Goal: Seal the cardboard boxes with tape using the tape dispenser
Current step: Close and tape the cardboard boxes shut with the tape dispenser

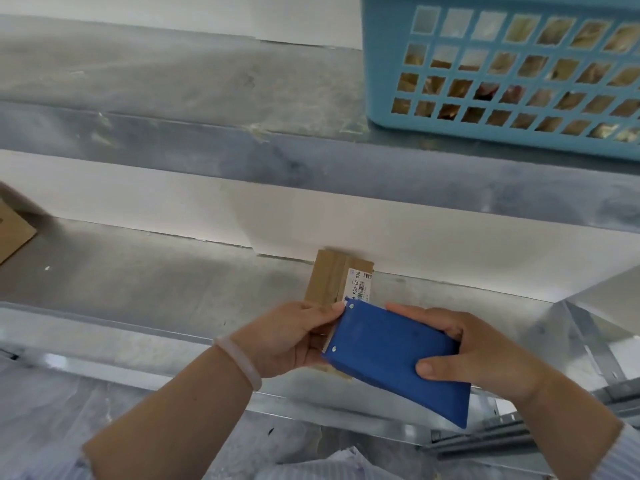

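While my right hand [478, 348] gripped the flat blue plastic tape dispenser [394, 358] at 5 o'clock, my left hand [287, 341] held the small brown cardboard box [332, 282] just under it, on the grey metal shelf [173, 285].

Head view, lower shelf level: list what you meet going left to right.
Cardboard box corner at the left edge → left hand, gripping the small labelled box → blue tape dispenser → right hand, gripping the dispenser.
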### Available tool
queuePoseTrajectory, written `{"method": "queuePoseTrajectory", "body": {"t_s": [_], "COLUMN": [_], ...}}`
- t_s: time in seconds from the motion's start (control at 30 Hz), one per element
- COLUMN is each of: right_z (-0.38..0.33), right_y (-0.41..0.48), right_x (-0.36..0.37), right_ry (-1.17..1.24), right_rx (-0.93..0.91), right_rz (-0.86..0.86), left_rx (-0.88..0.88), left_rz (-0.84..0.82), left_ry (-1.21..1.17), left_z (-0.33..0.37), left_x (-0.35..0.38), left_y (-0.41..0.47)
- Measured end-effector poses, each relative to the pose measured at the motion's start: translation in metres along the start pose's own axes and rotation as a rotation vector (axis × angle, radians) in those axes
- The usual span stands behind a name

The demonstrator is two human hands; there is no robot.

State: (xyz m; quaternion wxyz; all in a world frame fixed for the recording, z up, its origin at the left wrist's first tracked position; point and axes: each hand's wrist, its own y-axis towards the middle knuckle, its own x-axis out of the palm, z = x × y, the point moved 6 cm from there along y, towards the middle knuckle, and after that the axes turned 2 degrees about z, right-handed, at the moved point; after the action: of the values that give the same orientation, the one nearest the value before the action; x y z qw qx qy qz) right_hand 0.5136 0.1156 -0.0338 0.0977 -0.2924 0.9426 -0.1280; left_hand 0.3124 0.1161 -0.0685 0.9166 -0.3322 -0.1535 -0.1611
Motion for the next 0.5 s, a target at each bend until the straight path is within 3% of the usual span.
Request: {"method": "queuePoseTrajectory", "body": {"t_s": [0.17,0.5], "right_z": [-0.003,-0.003], "right_y": [-0.003,-0.003], "right_x": [-0.001,0.007], "right_ry": [-0.031,-0.102], "right_rx": [-0.012,-0.023], "right_rz": [-0.002,-0.014], "left_rx": [-0.016,0.204], "left_rz": [-0.01,0.252], "left_ry": [-0.052,0.408], "left_z": [-0.007,0.003], "left_x": [-0.004,-0.012], "left_y": [0.0,-0.004]}}
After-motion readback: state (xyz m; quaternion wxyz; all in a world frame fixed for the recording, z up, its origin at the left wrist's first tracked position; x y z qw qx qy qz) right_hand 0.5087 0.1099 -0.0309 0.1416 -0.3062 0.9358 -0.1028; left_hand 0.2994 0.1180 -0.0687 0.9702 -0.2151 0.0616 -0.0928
